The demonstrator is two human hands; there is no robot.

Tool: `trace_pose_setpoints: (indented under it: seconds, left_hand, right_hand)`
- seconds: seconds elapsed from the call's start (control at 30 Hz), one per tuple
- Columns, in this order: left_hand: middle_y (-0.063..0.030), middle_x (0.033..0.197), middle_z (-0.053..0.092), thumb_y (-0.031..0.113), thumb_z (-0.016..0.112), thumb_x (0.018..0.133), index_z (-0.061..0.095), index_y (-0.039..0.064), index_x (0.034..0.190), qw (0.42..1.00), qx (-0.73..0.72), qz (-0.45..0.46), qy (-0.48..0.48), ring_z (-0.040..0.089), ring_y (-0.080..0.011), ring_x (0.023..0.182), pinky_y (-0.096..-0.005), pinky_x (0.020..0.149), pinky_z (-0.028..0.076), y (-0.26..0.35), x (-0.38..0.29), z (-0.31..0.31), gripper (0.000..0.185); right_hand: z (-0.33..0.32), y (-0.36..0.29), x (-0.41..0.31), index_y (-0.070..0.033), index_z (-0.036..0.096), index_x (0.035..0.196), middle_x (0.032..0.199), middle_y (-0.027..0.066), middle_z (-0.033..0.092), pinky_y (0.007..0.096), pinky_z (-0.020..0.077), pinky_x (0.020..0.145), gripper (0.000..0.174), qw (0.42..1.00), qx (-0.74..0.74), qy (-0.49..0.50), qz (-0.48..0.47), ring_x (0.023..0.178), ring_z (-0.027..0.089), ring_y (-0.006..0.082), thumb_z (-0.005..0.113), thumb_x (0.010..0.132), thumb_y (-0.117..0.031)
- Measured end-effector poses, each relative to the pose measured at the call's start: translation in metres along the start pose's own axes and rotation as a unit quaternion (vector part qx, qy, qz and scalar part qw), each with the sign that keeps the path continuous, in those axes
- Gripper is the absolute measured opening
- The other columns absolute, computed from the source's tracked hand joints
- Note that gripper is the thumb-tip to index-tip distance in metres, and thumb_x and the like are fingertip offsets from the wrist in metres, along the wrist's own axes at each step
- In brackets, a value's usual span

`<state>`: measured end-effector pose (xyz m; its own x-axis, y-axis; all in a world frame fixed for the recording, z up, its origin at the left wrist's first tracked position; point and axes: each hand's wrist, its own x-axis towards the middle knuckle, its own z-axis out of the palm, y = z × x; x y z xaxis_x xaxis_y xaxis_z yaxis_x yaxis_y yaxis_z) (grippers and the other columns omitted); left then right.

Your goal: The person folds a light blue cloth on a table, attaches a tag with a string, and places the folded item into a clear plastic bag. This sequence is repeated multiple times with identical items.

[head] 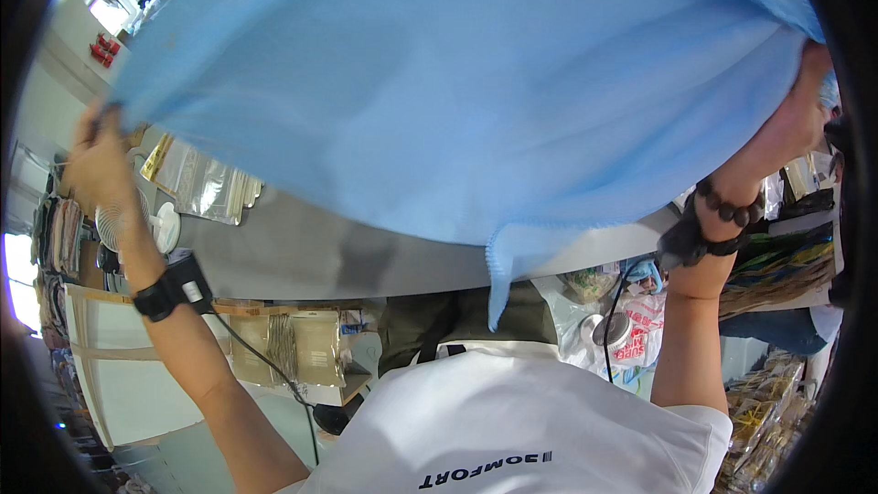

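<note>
A large light blue cloth (pixel 439 96) with a stitched edge spreads across the upper view, lifted over a grey table. At its left edge, my left hand (pixel 103 151), somewhat blurred, pinches the fabric. On the far right my right hand (pixel 813 99) grips the opposite side, its fingers partly hidden by the cloth and the picture's rim. One corner of the cloth hangs down past the table's near edge, in front of my body.
The grey table (pixel 295 261) curves before me. Clear plastic packets (pixel 206 182) and a small white fan (pixel 164 226) stand at left. A white box (pixel 137 384) sits lower left. Plastic bags (pixel 641 322) lie lower right, beside wrapped goods (pixel 761 418). Part of another person shows at far right.
</note>
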<state>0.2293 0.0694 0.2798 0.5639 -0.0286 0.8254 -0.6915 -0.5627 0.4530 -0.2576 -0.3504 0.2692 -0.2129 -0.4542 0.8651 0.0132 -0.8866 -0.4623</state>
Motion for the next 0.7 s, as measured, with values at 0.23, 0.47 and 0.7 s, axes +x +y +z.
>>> trace_pose_setpoints:
  seconds: [0.23, 0.47, 0.7]
  left_hand:
    - [-0.0066, 0.103, 0.074, 0.012, 0.067, 0.104, 0.076, -0.002, 0.115, 0.932, -0.288, -0.173, -0.138, 0.071, -0.0152, 0.088, -0.0293, 0.082, 0.061, -0.028, 0.057, 0.068, 0.02]
    - [-0.0147, 0.118, 0.074, 0.007, 0.066, 0.103, 0.073, -0.005, 0.118, 0.9, -0.431, 0.021, 0.058, 0.072, -0.0227, 0.106, -0.0344, 0.099, 0.062, -0.032, 0.088, 0.016, 0.021]
    - [-0.0129, 0.112, 0.069, 0.008, 0.055, 0.098, 0.071, -0.001, 0.113, 0.947, -0.315, -0.043, 0.045, 0.066, -0.0221, 0.107, -0.0371, 0.093, 0.055, -0.052, -0.069, -0.109, 0.023]
  right_hand:
    - [0.122, 0.068, 0.011, -0.007, 0.079, 0.101, 0.089, -0.0034, 0.074, 0.0246, 0.0485, 0.074, 0.009, 0.972, -0.004, -0.226, 0.06, 0.08, 0.064, 0.0081, 0.075, 0.103, -0.015]
    - [0.097, 0.0, 0.041, -0.006, 0.075, 0.113, 0.099, -0.0011, 0.074, 0.0261, 0.0519, 0.079, 0.02, 0.914, 0.348, -0.168, 0.126, 0.087, 0.067, 0.0104, 0.069, 0.107, -0.024]
    - [-0.051, -0.02, -0.065, -0.002, 0.063, 0.131, 0.121, 0.009, 0.069, 0.033, 0.0563, 0.092, 0.023, 0.896, 0.345, -0.219, 0.174, 0.108, 0.067, 0.0182, 0.062, 0.11, -0.012]
